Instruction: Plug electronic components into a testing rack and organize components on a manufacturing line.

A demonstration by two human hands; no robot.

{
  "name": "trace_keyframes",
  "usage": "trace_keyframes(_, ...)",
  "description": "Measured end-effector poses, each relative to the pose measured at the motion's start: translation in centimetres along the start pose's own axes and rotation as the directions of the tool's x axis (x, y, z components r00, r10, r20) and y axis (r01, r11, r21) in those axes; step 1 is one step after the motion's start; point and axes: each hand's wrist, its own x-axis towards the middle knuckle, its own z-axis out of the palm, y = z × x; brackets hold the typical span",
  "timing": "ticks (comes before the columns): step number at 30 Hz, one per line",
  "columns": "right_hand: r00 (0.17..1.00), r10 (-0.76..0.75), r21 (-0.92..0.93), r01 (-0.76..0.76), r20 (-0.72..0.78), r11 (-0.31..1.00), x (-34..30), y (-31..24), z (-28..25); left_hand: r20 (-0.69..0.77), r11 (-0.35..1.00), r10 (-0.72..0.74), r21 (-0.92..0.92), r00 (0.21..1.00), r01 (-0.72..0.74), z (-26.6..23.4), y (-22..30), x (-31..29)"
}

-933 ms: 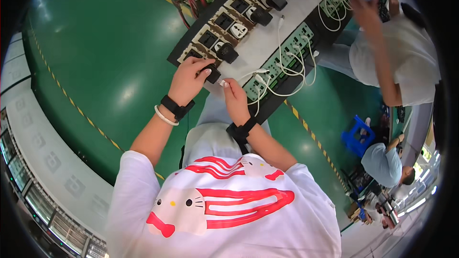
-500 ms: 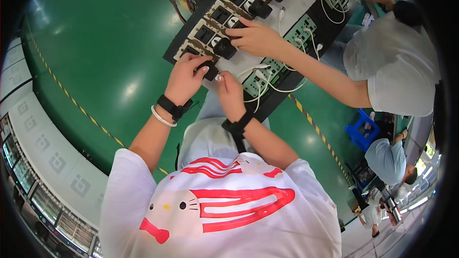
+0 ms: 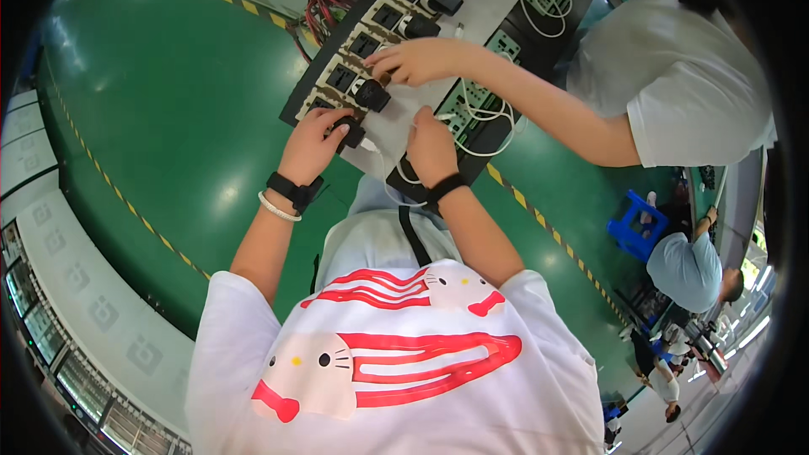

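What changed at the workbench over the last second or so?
A co-worker's hand has reached in from the right, across the bench, to the row of black adapters; earlier that person was turned toward the far end. The left hand stays on the nearest black adapter, and the right hand stays by the white cable.

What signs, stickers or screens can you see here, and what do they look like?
Striped floor tape: yellow-and-black line crossing the green floor right of the bench.
Second striped tape: same colours, curving along the floor's left side.
Floor squares: pale grey square marks on the light strip, lower left.
Screens: none clearly visible.
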Motion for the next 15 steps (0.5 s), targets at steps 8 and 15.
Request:
trace_keyframes(8,0.894,-0.211,0.901,-0.334,0.396,0.278,-5.4,-2.5,-10.9,-0.009,0.998,0.044,0.037,0.999,-0.044,-0.4,1.3,3.4)
trace_keyframes(15,0.968,-0.16,0.633,0.001,0.195,0.775,-1.3,-4.1,-10.0,0.098,0.996,0.015,0.084,0.995,-0.024,0.8,1.9,6.7)
